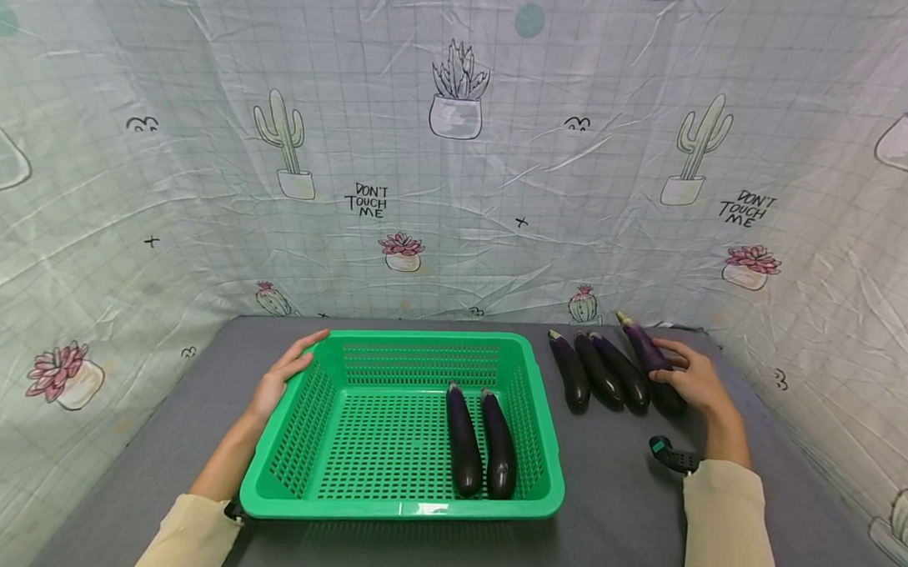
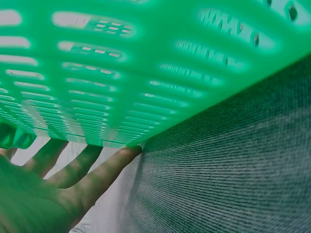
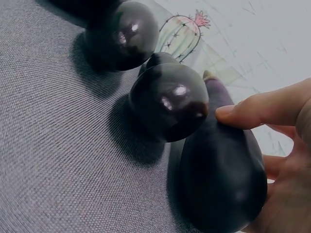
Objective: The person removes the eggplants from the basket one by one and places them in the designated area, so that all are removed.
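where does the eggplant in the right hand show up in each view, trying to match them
Head: the eggplant is right of the green basket, in the right hand.
Left wrist: not visible.
Right wrist: right of centre, lower half mostly.
Shared landmark: pink-topped cactus print on the backdrop, in head and right wrist.

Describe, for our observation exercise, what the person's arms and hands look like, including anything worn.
The left hand and right hand are bare. The left sleeve and right sleeve are plain pale cream, ending short of the hands. A black device with a small green patch sits by the right cuff; by the left, only a dark piece shows.
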{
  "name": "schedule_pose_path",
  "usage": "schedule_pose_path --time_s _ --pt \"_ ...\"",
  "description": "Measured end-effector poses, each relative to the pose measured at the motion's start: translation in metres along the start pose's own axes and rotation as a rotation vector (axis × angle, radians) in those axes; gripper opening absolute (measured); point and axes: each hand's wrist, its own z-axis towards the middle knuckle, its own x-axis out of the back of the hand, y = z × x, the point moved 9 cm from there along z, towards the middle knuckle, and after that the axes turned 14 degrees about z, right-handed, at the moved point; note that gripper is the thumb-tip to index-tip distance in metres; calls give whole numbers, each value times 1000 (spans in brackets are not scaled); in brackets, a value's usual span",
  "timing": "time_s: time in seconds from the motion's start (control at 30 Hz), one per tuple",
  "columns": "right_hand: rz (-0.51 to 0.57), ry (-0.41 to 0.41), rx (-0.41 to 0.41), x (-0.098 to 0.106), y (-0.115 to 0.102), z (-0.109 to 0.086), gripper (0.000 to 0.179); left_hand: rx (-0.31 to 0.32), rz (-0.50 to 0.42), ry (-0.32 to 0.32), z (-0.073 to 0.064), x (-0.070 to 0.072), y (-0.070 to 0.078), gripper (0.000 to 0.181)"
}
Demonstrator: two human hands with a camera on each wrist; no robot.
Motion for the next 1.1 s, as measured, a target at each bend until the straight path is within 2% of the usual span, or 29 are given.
schedule_pose_path --time_s 0.1,0.27,0.5,0.73,0.87,1.1 --pt "-32 -16 1 -2 0 0 67 7 -6 2 0 0 -1 49" --pt "-61 -50 10 -7 -2 0 62 9 41 18 0 2 -1 51" --pt "-79 -71 20 -9 -6 -2 61 5 45 20 0 3 -1 51" --pt "-79 -64 9 -8 -8 -2 61 18 9 19 -1 2 -2 51" --pt "-69 -60 9 -6 -11 -3 60 28 56 31 -1 3 -2 51" --pt "-44 -25 78 1 -30 -7 55 5 70 24 1 3 -1 49"
